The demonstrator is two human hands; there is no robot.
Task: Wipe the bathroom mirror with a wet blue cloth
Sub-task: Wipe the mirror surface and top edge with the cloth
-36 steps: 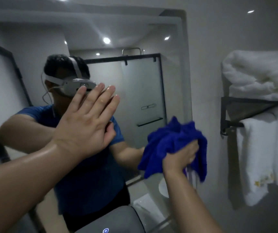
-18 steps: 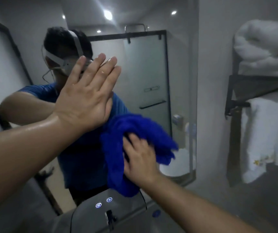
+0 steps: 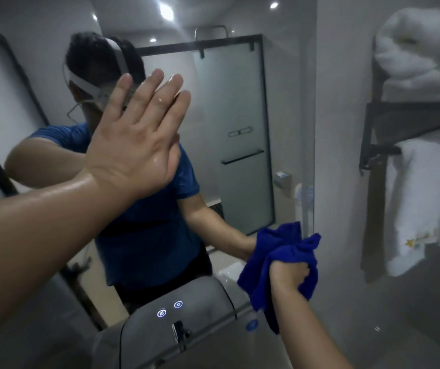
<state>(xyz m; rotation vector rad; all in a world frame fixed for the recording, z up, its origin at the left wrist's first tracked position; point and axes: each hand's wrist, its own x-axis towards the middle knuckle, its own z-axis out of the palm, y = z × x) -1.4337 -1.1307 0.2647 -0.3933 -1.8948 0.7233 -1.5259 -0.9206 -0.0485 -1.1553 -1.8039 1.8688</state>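
Left hand: your left hand (image 3: pixel 133 145) is raised in front of the mirror (image 3: pixel 235 102), palm toward the glass, fingers straight and close together, pointing up and to the right. It holds nothing. The skin shines wet.
Left arm: your forearm comes in from the lower left and rises to the middle of the glass.
Right hand: your right hand (image 3: pixel 289 274) is low, at the mirror's lower right corner, with the fingers curled tight round a bunch of cloth.
Right arm: it reaches up from the bottom right edge of the view.
Cloth: the blue cloth (image 3: pixel 256 283) is crumpled in your right fist. Folds stick out above the knuckles and hang below the wrist. It lies against the glass near the mirror's right edge, where its reflection meets it.
Mirror buttons: two small lit round icons (image 3: pixel 162 313) glow low in the glass.
Rack: a dark wall rack (image 3: pixel 405 121) is fixed to the right of the mirror.
On the rack: folded white towels (image 3: pixel 421 54) are piled on its shelf.
Under the rack: more white towels (image 3: pixel 426 203) hang below it.
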